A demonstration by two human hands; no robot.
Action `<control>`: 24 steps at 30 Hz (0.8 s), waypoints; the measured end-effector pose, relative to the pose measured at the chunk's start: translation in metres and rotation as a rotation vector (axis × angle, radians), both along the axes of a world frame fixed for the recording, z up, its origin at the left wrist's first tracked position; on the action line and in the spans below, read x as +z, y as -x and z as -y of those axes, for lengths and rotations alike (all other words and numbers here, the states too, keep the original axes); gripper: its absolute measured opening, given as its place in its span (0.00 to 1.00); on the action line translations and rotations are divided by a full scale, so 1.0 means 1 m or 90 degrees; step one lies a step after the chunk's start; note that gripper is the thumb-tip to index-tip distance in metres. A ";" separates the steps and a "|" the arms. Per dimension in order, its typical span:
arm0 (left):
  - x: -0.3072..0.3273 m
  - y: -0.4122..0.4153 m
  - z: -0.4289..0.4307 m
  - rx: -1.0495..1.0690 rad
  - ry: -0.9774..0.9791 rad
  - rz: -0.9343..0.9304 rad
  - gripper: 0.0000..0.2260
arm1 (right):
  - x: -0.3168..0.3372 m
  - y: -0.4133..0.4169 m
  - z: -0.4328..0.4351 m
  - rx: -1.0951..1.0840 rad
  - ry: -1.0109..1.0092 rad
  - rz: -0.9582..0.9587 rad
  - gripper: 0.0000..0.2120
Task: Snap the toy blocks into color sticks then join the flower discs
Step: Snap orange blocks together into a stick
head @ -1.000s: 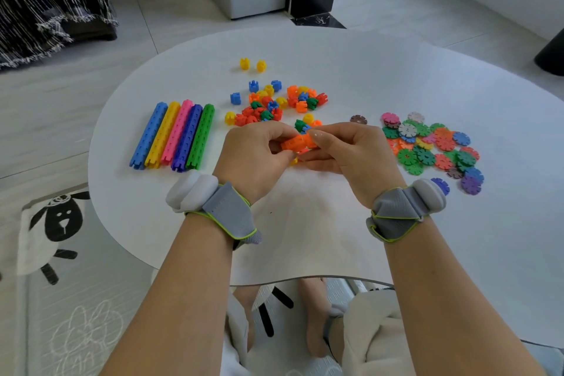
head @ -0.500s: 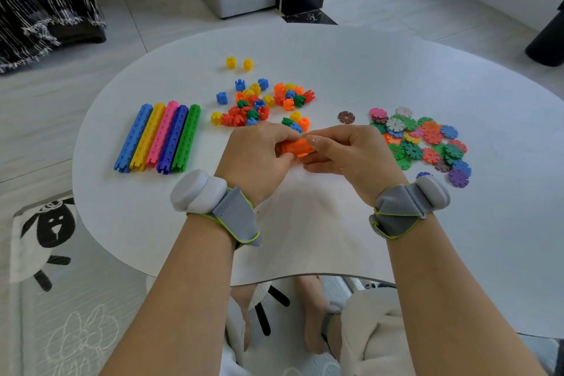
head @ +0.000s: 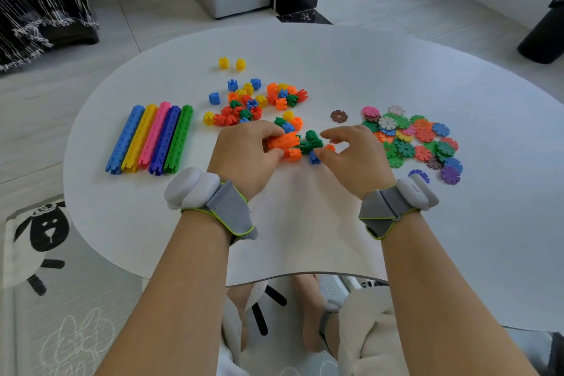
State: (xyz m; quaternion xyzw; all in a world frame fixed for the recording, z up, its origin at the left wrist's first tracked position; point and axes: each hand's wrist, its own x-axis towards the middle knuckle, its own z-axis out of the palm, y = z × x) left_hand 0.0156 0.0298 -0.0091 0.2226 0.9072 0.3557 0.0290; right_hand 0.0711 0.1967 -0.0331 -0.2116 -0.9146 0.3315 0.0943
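Left hand [head: 247,152] grips a short orange stick [head: 282,143], fingers curled over it. Its free end points toward the right hand, presumably so the next block can be pushed on.

Right hand [head: 354,156] is half-curled, thumb and forefinger bracketing a loose orange block [head: 329,148] on the tabletop [head: 305,223]. Cannot tell whether they already pinch it.

Green blocks [head: 311,142] sit between the hands (wrong colour, likely just in the way). Five finished sticks [head: 149,137] lie side by side left of the left hand, parked clear of the work. Loose blocks [head: 253,101] are heaped just beyond the hands. Flower discs [head: 412,137] lie right of the right hand, none joined.

The left fingers hide the orange stick's length.
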 end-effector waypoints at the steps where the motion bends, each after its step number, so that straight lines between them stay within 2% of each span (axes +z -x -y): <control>1: 0.000 0.001 0.001 0.004 0.004 0.001 0.13 | 0.000 0.001 0.001 -0.001 -0.004 -0.001 0.16; 8: 0.000 -0.001 0.000 -0.005 0.030 0.000 0.13 | -0.006 0.004 0.003 0.007 -0.021 0.041 0.13; 12: 0.001 -0.003 -0.001 -0.008 0.032 0.003 0.13 | 0.002 0.005 0.003 -0.062 0.033 -0.035 0.07; 13: 0.001 -0.003 -0.001 -0.007 0.031 0.005 0.13 | 0.005 0.005 0.004 -0.077 0.073 -0.075 0.06; 16: 0.001 -0.002 0.000 -0.007 0.037 0.002 0.13 | 0.015 0.004 0.014 -0.058 0.306 -0.165 0.03; 19: 0.001 -0.003 0.001 -0.007 0.031 0.000 0.12 | 0.016 0.004 0.018 -0.023 0.349 -0.154 0.01; 24: 0.001 -0.002 0.001 -0.022 0.003 -0.010 0.12 | 0.017 0.006 0.023 -0.036 0.470 -0.173 0.05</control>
